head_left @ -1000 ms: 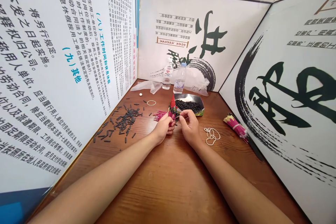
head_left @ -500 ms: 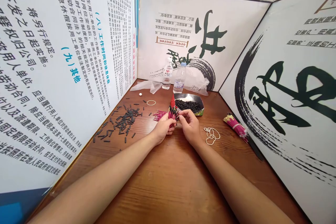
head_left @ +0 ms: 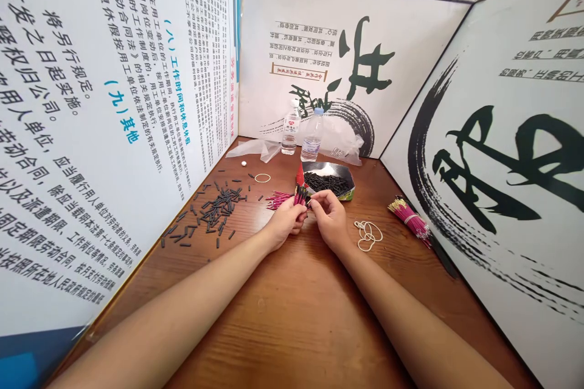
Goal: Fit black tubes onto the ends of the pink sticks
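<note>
Taking the bundle as the dial's centre, with twelve o'clock away from the person, the left hand [head_left: 288, 222] is curled tight around magenta sticks [head_left: 278, 199] whose dark ends stand up beyond the thumb. Close in at four o'clock, the right hand [head_left: 330, 216] has thumb and forefinger pressed together, seemingly pinching a small dark piece by those ends; exactly what it is cannot be told. The step in hand looks like fingertip work on single stick ends, and the next move calls for a steady left grip and a light, exact pinch. Open-topped tray [head_left: 314, 166] at one o'clock holds black tubes [head_left: 329, 183]; its near wall stands just beyond the right knuckles, so that side is tight. Loose black tubes [head_left: 218, 209] spread around nine o'clock, pale rubber bands [head_left: 368, 236] lie at four, and a tied bundle [head_left: 409, 219] rests past three against the right panel [head_left: 483, 73]. The freest room is toward six, where bare wooden tabletop [head_left: 283, 316] runs between the forearms.
</note>
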Available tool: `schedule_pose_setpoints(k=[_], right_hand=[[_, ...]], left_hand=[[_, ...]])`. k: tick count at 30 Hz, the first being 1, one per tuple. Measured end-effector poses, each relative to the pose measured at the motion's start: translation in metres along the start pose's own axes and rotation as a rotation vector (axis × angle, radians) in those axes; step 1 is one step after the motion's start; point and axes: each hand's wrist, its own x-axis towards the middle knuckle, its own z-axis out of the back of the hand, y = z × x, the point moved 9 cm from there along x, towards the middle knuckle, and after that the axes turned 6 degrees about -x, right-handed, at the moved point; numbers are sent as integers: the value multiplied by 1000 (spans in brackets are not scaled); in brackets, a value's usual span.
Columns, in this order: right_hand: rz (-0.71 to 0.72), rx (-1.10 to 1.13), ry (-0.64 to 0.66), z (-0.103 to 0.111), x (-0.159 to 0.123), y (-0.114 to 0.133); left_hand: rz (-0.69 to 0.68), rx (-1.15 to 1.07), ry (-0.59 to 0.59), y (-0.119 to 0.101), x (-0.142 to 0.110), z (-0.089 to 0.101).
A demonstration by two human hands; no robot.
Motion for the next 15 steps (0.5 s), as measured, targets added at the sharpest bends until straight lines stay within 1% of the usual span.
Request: schedule_pose_setpoints(k=[8,15], right_hand=[[-40,-21,-35,3,1,-5],[-13,-25,-31,3,0,-2]], left_hand=[[-36,25,-1,-1,0,0],[-65,52,-4,-2,0,1]])
